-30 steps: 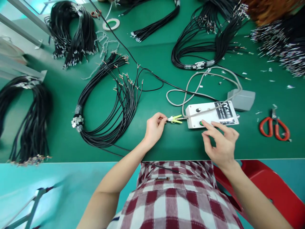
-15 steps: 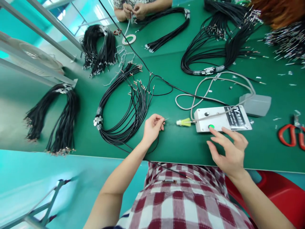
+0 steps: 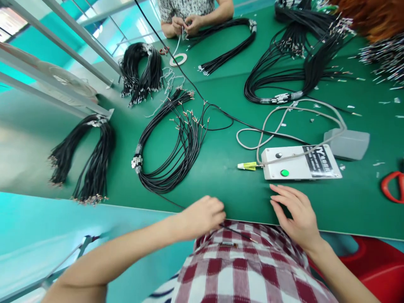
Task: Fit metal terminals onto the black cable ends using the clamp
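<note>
My left hand is at the near table edge, fingers pinched on a thin black wire that runs across my checked shirt. My right hand rests open on the green table, just in front of a white tester box with a green button. A yellow-green clip sticks out from the box's left side, with nothing in it. A looped bundle of black wires lies to the left of the clip.
More black wire bundles lie at the left edge, back left and back right. A grey pedal sits behind the box, red scissors at the far right. Another person's hands work across the table beside a tape roll.
My left hand pulled the wire end out of the clip and drew back to the table edge. My right hand came off the green button toward me. The view tilted up and left.
</note>
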Demonstrator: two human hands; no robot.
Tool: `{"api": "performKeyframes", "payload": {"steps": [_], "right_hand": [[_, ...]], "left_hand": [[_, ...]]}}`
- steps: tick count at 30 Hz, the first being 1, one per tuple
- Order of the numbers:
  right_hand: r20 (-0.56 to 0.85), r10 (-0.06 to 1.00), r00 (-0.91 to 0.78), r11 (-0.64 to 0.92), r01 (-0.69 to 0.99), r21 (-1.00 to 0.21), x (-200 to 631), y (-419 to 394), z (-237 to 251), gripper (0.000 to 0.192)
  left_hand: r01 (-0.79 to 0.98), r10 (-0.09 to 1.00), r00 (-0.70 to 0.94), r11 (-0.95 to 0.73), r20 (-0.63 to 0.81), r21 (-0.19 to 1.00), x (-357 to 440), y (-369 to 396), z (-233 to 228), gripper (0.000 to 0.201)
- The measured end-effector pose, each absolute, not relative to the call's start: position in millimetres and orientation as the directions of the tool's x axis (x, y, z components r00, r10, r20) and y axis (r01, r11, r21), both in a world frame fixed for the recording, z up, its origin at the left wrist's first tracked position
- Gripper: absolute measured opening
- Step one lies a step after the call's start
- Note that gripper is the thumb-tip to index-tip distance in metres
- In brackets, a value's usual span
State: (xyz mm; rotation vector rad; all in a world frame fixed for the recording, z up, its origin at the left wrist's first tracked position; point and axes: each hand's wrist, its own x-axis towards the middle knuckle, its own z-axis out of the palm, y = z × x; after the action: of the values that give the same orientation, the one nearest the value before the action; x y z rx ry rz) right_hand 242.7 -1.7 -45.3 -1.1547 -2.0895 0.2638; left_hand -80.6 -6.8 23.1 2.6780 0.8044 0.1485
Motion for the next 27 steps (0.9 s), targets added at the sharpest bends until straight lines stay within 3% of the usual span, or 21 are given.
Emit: {"api": "performKeyframes", "payload": {"steps": [1,3,6,8,10,14,17,21,27], "right_hand": [[0.489,0.803,-0.342,0.578,0.648,-0.496,242.5,-1.5,-45.4,0.025],[0.488,0.800,-0.349,0.583,0.643,-0.496,241.6,-1.3,-45.0,0.024],[0.489,0.794,-0.361,0.593,0.637,-0.493,240.9,-1.2,-44.1,0.023],[0.485,0.796,-0.362,0.592,0.634,-0.498,241.2,-1.2,-43.9,0.022],[0.484,0.800,-0.355,0.587,0.632,-0.506,241.4,-1.2,-43.8,0.021],[0.451,0.836,-0.314,0.544,0.588,-0.599,238.0,-1.7,-41.2,0.021],[0.339,0.904,-0.260,0.427,0.525,-0.737,231.3,-3.3,-37.3,0.024],[0.201,0.947,-0.251,0.295,0.426,-0.855,219.6,-5.5,-33.0,0.035],[0.056,0.987,-0.153,0.096,0.268,-0.959,210.3,-1.1,-23.7,0.030]], "left_hand": [[0.495,0.496,0.865,-0.826,-0.070,0.268,-74.2,-24.7,13.9,0.020],[0.504,0.493,0.863,-0.854,-0.108,0.128,-73.2,-44.0,0.3,0.027],[0.505,0.495,0.861,-0.859,-0.115,0.082,-85.8,-41.0,-8.6,0.024],[0.483,0.467,0.875,-0.863,-0.128,0.152,-92.3,-30.7,-7.9,0.020],[0.493,0.477,0.869,-0.819,-0.128,0.294,-94.9,-21.3,-3.5,0.018],[0.606,0.720,0.692,-0.535,-0.058,0.588,-91.1,-8.5,7.9,0.014],[0.690,0.859,0.508,-0.366,-0.057,0.624,-74.4,-0.7,9.7,0.012],[0.743,0.903,0.413,-0.259,-0.117,0.617,-28.6,7.8,5.2,0.010],[0.514,0.914,0.404,-0.192,-0.039,0.836,16.1,17.9,11.0,0.015]]}}
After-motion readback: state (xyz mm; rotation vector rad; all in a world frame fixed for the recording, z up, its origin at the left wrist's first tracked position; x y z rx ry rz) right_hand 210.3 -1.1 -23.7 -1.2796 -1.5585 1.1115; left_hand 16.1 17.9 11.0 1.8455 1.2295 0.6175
